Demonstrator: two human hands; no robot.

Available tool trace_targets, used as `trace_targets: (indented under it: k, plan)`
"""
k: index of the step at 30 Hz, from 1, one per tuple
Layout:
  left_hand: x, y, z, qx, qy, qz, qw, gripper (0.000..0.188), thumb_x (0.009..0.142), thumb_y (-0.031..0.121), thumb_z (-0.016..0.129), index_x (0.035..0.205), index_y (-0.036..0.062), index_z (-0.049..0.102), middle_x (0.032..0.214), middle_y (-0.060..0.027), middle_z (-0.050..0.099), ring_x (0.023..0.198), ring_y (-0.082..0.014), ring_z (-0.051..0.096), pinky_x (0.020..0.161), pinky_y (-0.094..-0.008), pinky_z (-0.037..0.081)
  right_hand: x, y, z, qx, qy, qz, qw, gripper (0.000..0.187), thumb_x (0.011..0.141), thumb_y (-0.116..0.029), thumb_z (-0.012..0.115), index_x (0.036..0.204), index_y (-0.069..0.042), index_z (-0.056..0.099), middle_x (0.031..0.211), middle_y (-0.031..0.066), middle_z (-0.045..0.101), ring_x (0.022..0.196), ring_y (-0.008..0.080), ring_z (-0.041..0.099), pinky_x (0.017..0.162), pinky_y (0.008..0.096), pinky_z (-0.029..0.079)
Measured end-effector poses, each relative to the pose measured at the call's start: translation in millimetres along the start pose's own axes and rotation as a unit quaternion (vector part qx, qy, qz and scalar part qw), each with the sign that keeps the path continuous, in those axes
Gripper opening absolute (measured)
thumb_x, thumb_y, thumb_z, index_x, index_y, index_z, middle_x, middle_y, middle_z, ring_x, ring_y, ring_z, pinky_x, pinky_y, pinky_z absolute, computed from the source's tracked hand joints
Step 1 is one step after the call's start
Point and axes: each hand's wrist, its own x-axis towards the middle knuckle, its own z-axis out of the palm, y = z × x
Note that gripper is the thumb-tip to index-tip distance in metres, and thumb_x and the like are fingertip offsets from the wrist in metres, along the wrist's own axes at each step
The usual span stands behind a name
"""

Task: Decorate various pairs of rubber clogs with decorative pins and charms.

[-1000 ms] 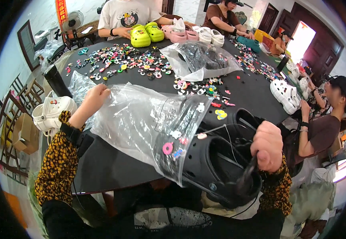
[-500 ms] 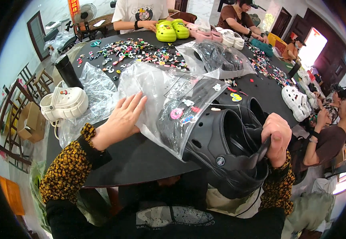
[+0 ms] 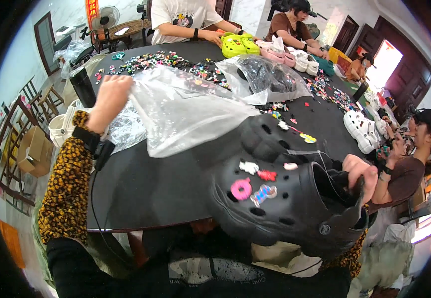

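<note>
Pale walls and a fan (image 3: pixel 107 18) stand beyond the dark tabletop (image 3: pixel 136 198), whose far side is strewn with small colourful charms (image 3: pixel 160 60). Over its near edge, toward the right, I hold up a pair of black clogs (image 3: pixel 295 198), toes pointing left; the nearer one bears a pink ring charm (image 3: pixel 235 191) and a blue figure charm (image 3: pixel 263 195). My right hand (image 3: pixel 362 174) is closed around the heel end. My left hand (image 3: pixel 113 92), in a tight fist, grips a clear plastic bag (image 3: pixel 185 114) that stretches toward the farther clog's toe; whether they touch I cannot tell. By the left edge, white clogs (image 3: pixel 62 128) sit beside a black cylinder (image 3: pixel 82 88). At the far edge, a co-worker (image 3: pixel 175 17) is at the lime-green clogs (image 3: pixel 240 45).
</note>
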Motion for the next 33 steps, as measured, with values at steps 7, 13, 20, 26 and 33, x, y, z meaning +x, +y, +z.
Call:
trace_targets:
  k: [7, 13, 20, 26, 33]
  plan:
    - [6.5, -30.8, -13.0, -0.097, 0.068, -0.141, 0.983, 0.037, 0.079, -0.001, 0.045, 0.112, 0.0063, 0.058, 0.102, -0.0141, 0.064, 0.093, -0.0323, 0.059, 0.083, -0.0411, 0.044, 9.0, -2.2, -6.1, -0.122, 0.103, 0.025, 0.987, 0.053, 0.098, -0.033, 0.034, 0.058, 0.0, 0.048, 0.059, 0.0085, 0.048, 0.056, 0.0181, 0.041, 0.056, 0.031, 0.031]
    - [-35.9, -11.8, -19.4, 0.019, -0.148, -0.041, 0.988, 0.06, 0.073, -0.007, 0.044, 0.13, 0.01, 0.049, 0.122, -0.0147, 0.056, 0.114, -0.0307, 0.05, 0.096, -0.0426, 0.038, 47.4, 6.9, 35.3, -0.121, 0.275, 0.115, 0.947, 0.048, 0.1, -0.035, 0.035, 0.073, -0.002, 0.058, 0.06, -0.0013, 0.05, 0.051, 0.0062, 0.04, 0.048, 0.0228, 0.029]
    - [-74.7, -8.0, -47.0, 0.061, -0.156, -0.042, 0.985, 0.066, 0.076, -0.004, 0.048, 0.14, 0.0104, 0.036, 0.128, -0.0185, 0.05, 0.12, -0.0325, 0.046, 0.099, -0.0416, 0.037, 102.4, 40.9, 107.7, -0.211, 0.202, -0.139, 0.946, 0.036, 0.097, -0.021, 0.044, 0.077, 0.004, 0.06, 0.065, 0.0071, 0.057, 0.061, 0.0112, 0.053, 0.056, 0.029, 0.042]
    - [-84.6, 52.1, -59.7, -0.473, -0.164, -0.142, 0.854, 0.048, 0.095, 0.019, 0.05, 0.138, 0.0025, 0.036, 0.126, -0.0203, 0.054, 0.109, -0.0263, 0.056, 0.092, -0.0354, 0.044, 102.6, 60.9, 212.7, -0.268, 0.002, -0.077, 0.96, 0.037, 0.095, -0.033, 0.049, 0.073, -0.005, 0.059, 0.066, 0.0163, 0.057, 0.066, 0.0359, 0.057, 0.057, 0.0427, 0.044]
    - [-92.4, 83.9, -81.0, -0.454, -0.112, -0.023, 0.884, 0.05, 0.091, 0.021, 0.057, 0.132, -0.0021, 0.041, 0.135, -0.023, 0.043, 0.126, -0.0359, 0.04, 0.104, -0.0394, 0.033, 94.6, 37.3, 233.7, -0.116, -0.107, -0.006, 0.987, 0.017, 0.088, -0.019, 0.059, 0.088, -0.002, 0.062, 0.076, 0.0152, 0.062, 0.073, 0.0342, 0.06, 0.066, 0.0403, 0.047]
